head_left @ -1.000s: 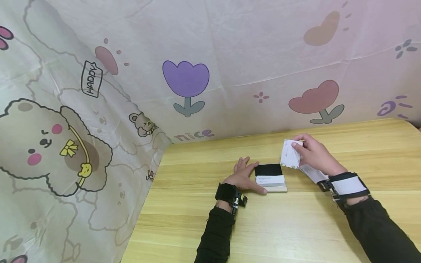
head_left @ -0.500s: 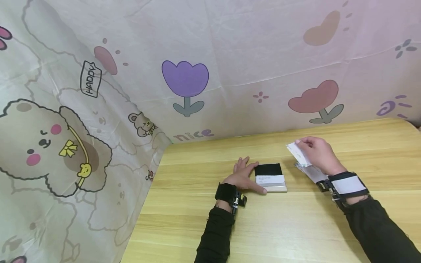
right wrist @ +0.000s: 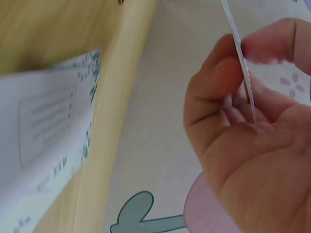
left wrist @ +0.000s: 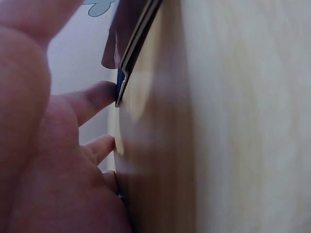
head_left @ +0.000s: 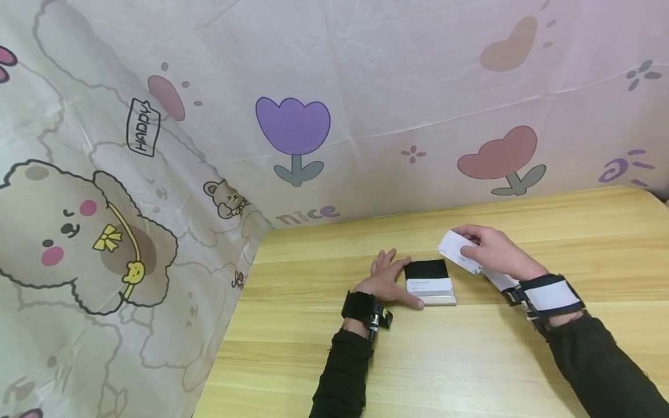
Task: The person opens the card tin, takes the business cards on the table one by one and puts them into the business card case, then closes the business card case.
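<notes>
Presently, the white card (head_left: 456, 251) is off the counter, pinched between the thumb and curled fingers of the right hand (head_left: 499, 251); the fingers are closed to the card's thickness, and the right wrist view shows it edge-on. A printed card with a leafy border (right wrist: 46, 131) lies below those fingers, toward the wrist; whether it rests flat cannot be told.

Left of the right fingers, apart from them, is a black and silver card case (head_left: 425, 269) with white printed cards (head_left: 430, 285) across it. The left hand (head_left: 383, 283) has its fingers spread, gripping nothing, thumb and forefinger at the case's left side.

Step in hand, as judged: handling the single card while the case is steadied. The next move would call for a light, level pinch, as thin card may bend.

Surface: a wood-grain counter (head_left: 292, 325). Beyond the fingers hangs a pale fabric backdrop (head_left: 376, 69) printed with a purple tulip (head_left: 294, 125).
</notes>
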A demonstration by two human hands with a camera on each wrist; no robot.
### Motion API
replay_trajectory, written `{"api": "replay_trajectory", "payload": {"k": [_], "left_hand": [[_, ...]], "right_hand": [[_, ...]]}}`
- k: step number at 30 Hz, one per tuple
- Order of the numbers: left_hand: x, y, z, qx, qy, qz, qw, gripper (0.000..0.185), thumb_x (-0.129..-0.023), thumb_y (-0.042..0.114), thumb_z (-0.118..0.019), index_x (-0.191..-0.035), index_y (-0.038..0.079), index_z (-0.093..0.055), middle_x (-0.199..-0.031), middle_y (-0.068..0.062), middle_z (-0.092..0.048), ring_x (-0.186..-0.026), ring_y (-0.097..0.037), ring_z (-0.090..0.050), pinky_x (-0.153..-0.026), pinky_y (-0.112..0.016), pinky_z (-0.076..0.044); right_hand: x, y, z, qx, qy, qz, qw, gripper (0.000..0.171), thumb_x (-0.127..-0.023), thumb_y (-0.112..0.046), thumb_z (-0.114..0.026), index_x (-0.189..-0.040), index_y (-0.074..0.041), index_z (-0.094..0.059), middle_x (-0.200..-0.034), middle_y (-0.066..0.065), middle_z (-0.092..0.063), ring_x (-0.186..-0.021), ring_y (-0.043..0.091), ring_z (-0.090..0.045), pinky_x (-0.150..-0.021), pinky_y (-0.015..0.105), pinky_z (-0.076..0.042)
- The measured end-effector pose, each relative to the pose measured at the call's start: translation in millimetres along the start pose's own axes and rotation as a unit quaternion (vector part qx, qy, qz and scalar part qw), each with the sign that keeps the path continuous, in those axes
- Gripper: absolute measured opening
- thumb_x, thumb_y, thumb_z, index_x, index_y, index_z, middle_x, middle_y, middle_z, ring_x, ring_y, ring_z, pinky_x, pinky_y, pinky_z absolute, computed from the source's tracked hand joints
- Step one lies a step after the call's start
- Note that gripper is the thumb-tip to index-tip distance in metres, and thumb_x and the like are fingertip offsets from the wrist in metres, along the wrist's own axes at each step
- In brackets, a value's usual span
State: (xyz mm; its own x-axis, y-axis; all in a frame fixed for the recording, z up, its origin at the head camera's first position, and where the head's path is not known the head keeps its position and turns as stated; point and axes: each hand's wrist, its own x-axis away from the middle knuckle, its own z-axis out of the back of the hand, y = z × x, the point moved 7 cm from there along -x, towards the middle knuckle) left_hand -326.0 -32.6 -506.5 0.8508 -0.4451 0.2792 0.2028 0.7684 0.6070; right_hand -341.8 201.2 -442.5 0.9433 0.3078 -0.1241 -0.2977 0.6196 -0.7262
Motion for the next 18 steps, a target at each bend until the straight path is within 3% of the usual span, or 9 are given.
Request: {"api": "replay_trajectory", "payload": {"k": [7,18], "left_hand": [[-0.8,-2.2,0.2,0.003,0.002,0.006,1.0000,0.114,-0.069,0.050,-0.094,-0.163,0.035,-0.032,-0.174,0.005,0.001,-0.158,-0.023,0.014,-0.124,-0.063,-0.007],[-2.2,-2.0,-0.2,0.002,0.003,0.002,1.0000,0.114,-0.069,0.050,-0.094,-0.163,0.034,-0.033,-0.174,0.004,-0.001,-0.158,-0.023,0.014,-0.125,-0.062,-0.005]], "right_hand": [[-1,-10,-18,-0.044,-0.025,0.032,0.998,0.036,-0.094,0.001,-0.064,-0.129,0.006,-0.066,-0.109,0.015,-0.073,-0.095,0.024,-0.066,-0.074,0.025,-0.055],[-2,-14,-47,-0.048,-0.077,0.043,0.995,0.030,-0.098,-0.002,-0.066,-0.127,0.004,-0.069,-0.105,0.007,-0.076,-0.093,0.019,-0.068,-0.077,0.029,-0.056]]}}
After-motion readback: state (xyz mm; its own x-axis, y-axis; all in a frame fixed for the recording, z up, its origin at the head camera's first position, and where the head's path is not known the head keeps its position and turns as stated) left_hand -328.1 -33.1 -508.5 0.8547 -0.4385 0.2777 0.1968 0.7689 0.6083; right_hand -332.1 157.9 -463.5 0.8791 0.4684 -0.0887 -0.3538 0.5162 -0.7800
